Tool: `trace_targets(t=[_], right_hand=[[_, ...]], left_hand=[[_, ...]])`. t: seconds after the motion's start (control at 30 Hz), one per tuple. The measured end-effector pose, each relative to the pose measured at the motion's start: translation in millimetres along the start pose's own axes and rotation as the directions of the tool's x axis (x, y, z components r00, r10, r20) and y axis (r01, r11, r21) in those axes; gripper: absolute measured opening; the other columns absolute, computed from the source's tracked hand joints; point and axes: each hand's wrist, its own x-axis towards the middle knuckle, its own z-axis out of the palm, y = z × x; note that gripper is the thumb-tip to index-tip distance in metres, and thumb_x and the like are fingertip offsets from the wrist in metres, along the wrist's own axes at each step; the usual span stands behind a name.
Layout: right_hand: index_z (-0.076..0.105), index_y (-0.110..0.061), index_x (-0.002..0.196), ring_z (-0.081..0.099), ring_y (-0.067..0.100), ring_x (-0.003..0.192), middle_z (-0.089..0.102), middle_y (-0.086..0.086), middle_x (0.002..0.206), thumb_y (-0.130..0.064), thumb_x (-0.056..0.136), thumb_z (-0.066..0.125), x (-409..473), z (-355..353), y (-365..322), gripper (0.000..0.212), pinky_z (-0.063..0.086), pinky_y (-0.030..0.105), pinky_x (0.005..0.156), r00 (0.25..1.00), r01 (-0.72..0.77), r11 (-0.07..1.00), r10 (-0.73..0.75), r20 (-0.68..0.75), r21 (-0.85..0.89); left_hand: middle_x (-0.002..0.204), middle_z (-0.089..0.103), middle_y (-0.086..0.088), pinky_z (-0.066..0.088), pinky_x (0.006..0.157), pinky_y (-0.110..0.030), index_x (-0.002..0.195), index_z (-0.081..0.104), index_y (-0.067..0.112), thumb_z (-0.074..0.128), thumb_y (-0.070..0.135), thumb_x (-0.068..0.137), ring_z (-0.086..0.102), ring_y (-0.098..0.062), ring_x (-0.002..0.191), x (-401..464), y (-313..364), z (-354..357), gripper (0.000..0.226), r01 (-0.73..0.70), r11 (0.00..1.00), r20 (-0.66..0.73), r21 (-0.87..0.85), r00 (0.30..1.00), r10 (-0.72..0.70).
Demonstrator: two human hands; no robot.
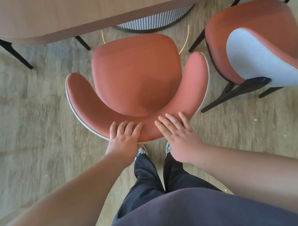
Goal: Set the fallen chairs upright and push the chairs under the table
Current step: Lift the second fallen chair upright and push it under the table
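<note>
An orange-red chair (pixel 135 71) with a curved backrest stands upright right in front of me, facing the wooden table (pixel 125 0). Its seat lies just short of the table edge. My left hand (pixel 125 138) rests on the top of the backrest, fingers curled over the rim. My right hand (pixel 179 137) lies flat on the backrest beside it, fingers together and stretched forward. A second orange chair (pixel 254 40) with a pale blue back stands upright to the right, turned at an angle, its seat partly near the table edge.
The table's ribbed round pedestal (pixel 154 20) shows under the tabletop ahead. Black legs of another chair (pixel 15 50) stand at the far left under the table. My feet and dark trousers are directly behind the chair on the stone-patterned floor (pixel 18 125).
</note>
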Motion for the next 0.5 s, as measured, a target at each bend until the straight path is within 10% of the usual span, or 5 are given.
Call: trace_targets(t=[0.33, 0.5], right_hand=[[-0.003, -0.018, 0.164, -0.004, 0.027, 0.159, 0.002, 0.003, 0.174, -0.034, 0.086, 0.049, 5, 0, 5, 0.095, -0.018, 0.057, 0.122, 0.999, 0.004, 0.999, -0.006, 0.041, 0.034], [0.006, -0.018, 0.165, -0.007, 0.017, 0.159, 0.003, -0.001, 0.174, -0.024, 0.090, 0.041, 0, -9, 12, 0.083, -0.013, 0.044, 0.126, 0.999, 0.014, 0.973, -0.005, -0.037, 0.231]], left_hand=[[0.156, 0.048, -0.001, 0.005, 0.127, -0.057, 0.159, 0.035, 0.024, 0.067, 0.040, 0.096, 0.035, -0.030, 0.150, 2, 0, 2, 0.073, 0.014, 0.998, -0.056, -0.067, 0.998, -0.018], [0.170, 0.030, -0.003, -0.010, 0.128, -0.043, 0.163, 0.027, 0.020, 0.065, 0.015, 0.082, 0.005, -0.028, 0.162, -6, -11, -7, 0.090, -0.035, 0.954, -0.116, -0.297, 0.993, 0.001]])
